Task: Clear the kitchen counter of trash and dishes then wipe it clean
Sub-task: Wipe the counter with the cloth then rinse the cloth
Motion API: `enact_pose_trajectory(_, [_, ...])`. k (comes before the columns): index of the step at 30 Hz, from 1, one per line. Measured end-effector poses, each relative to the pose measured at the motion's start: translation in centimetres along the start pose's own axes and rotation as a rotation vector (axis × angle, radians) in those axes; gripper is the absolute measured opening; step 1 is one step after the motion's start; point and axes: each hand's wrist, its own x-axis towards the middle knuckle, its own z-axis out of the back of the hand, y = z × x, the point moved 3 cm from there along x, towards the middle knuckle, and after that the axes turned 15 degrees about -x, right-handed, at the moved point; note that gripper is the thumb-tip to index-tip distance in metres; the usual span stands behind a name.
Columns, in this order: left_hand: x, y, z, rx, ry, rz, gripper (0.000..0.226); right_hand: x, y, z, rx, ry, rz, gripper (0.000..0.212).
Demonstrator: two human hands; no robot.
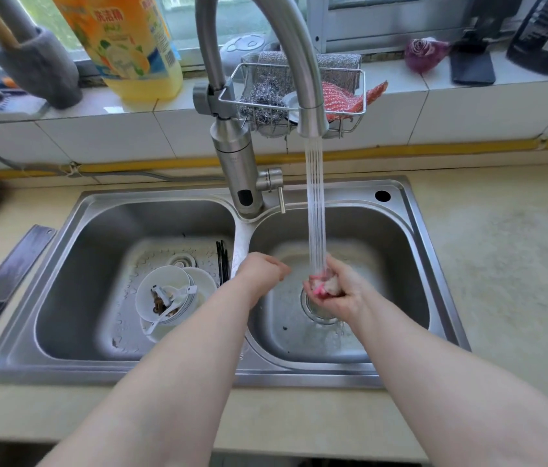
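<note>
A cleaver (16,261) lies uncleared on the tabletop (47,409). Dirty bowls (178,281), a spoon (159,318) and chopsticks (222,261) sit unwashed in the left basin (74,281). The left hand (262,271) is curled on nothing. The right hand (339,291) squeezes a wadded pink cloth (324,285) under the running faucet (299,62), so wiping likely remains.

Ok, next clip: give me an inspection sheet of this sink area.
Surface: beige counter, mottled marks right of the sink.
Job's things: stacked white bowls with scraps and spoon, black chopsticks in left basin; pink cloth under running water.
Clutter: cleaver on counter, left.
Hands: right hand grips the cloth; left hand curled, holds nothing.
Cables: grey cable along the backsplash.
Surroundings: dish soap bottle on windowsill; steel wool in faucet rack.
</note>
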Motion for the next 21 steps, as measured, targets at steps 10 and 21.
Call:
enact_pose_trajectory(10, [-0.2, 0.0, -0.2, -0.070, 0.033, 0.021, 0.014, -0.6, -0.3, -1.1, 0.124, 0.005, -0.036, 0.041])
enact_pose_trajectory(21, [0.5, -0.5, 0.3, -0.102, 0.012, 0.015, 0.022, 0.3, 1.3, -2.5, 0.134, 0.095, 0.052, 0.031])
